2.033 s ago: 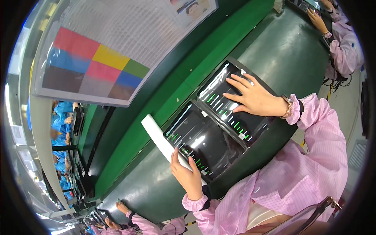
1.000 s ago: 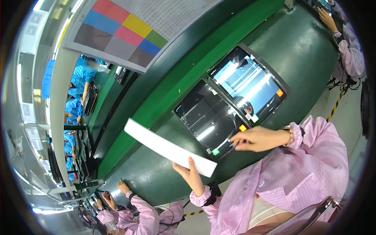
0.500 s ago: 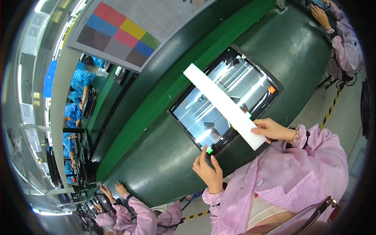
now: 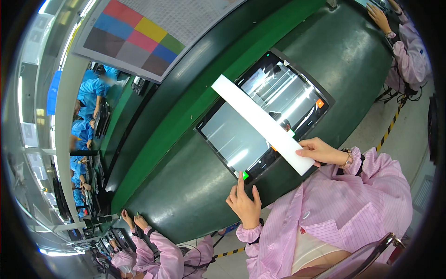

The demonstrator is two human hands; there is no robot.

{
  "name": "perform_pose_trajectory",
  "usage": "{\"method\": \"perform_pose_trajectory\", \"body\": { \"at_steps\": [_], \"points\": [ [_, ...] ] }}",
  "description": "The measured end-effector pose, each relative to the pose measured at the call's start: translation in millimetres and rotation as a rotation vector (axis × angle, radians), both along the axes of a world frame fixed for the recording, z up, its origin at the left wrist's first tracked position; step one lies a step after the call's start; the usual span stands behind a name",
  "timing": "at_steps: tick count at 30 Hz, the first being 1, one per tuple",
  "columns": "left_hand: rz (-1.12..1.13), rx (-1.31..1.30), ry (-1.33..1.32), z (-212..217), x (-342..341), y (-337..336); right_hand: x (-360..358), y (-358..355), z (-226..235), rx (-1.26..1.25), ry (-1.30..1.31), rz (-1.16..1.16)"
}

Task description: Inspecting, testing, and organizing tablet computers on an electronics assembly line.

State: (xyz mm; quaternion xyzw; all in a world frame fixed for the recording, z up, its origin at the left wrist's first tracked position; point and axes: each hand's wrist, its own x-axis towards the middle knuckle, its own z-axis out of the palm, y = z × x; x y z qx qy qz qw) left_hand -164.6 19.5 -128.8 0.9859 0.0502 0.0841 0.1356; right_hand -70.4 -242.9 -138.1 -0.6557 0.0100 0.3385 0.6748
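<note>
A flat, dark-framed display panel (image 4: 232, 135) with a glossy screen lies on the green bench. Across its middle rests a long white bar (image 4: 260, 116), slanting from the far left to the near right. My right hand (image 4: 320, 152) pinches the bar's near end between thumb and fingers. Beside a small green patch at the panel's near left corner, the index fingertip of my left hand (image 4: 245, 207) meets the glass. That hand holds nothing, its thumb and index finger apart. The bar hides a strip of the screen.
A sheet with coloured squares (image 4: 139, 37) hangs beyond the bench (image 4: 181, 190). People in pink sleeves sit at both sides: one pair of hands (image 4: 134, 221) at lower left, another hand (image 4: 379, 18) at upper right. Blue-clad workers (image 4: 90, 93) stand at far left.
The screen's left part has turned from a bright, streaky picture to mostly plain grey. My left index finger has straightened slightly at the corner. The bar stays across the panel in my right hand.
</note>
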Motion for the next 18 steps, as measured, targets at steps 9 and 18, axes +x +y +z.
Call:
{"method": "perform_pose_trajectory", "body": {
  "at_steps": [9, 18],
  "points": [
    [0.022, -0.034, -0.057, 3.8, -5.6, -6.2, 3.1, -5.7, -6.5, 0.02, 0.021, 0.007],
    [0.035, 0.063, -0.037, -0.9, -6.0, -11.2, 5.3, -8.0, -10.6, 0.074, 0.021, 0.006]
  ]
}}
